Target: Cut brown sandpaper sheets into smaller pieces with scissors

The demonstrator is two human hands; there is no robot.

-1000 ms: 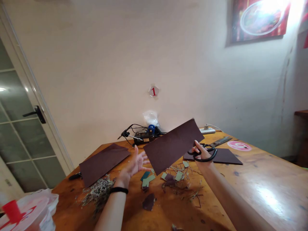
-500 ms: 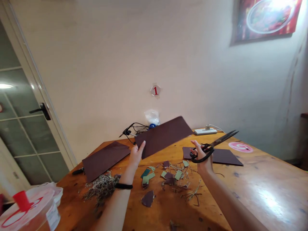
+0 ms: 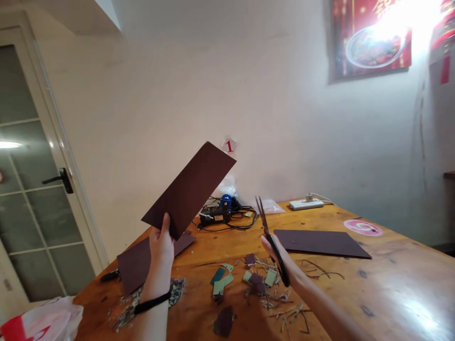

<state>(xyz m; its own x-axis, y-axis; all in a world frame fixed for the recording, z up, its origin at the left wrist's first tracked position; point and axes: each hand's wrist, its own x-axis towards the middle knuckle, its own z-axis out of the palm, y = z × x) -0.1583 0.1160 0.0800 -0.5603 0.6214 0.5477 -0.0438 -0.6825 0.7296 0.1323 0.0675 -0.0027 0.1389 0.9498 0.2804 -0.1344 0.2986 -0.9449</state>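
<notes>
Dark brown rectangular card (image 3: pixel 192 189) is held up at a slant above the wooden bench (image 3: pixel 391 284), its lower end in the person's left hand (image 3: pixel 161 244). That hand is closed on it, thumb on the near face and the other fingers hidden behind, probably because the sheet is stiff enough to carry from one end. The right hand (image 3: pixel 286 253) grips black-handled metal scissors (image 3: pixel 265 222), blades pointing up and away, tips slightly apart; that stance, well apart from the card, likely leaves the sheet unobstructed.

Two more dark brown sheets rest on the bench: a left sheet (image 3: pixel 135 267), partly hidden behind the left wrist, and a right sheet (image 3: pixel 323 243) just beyond the right hand. Pale green cut pieces (image 3: pixel 222 285) and thin brown dried twigs (image 3: pixel 284 310) lie between the forearms, perhaps for easy reach.

Among containers, what looks like a pale round tub with red markings (image 3: pixel 51 322) sits at the lower left, with whitish plastic around it; its contents are out of sight. Behind a black boxy device with cables (image 3: pixel 215 216) is a crumpled clear plastic bag (image 3: pixel 228 184); whether it holds anything is unclear.
</notes>
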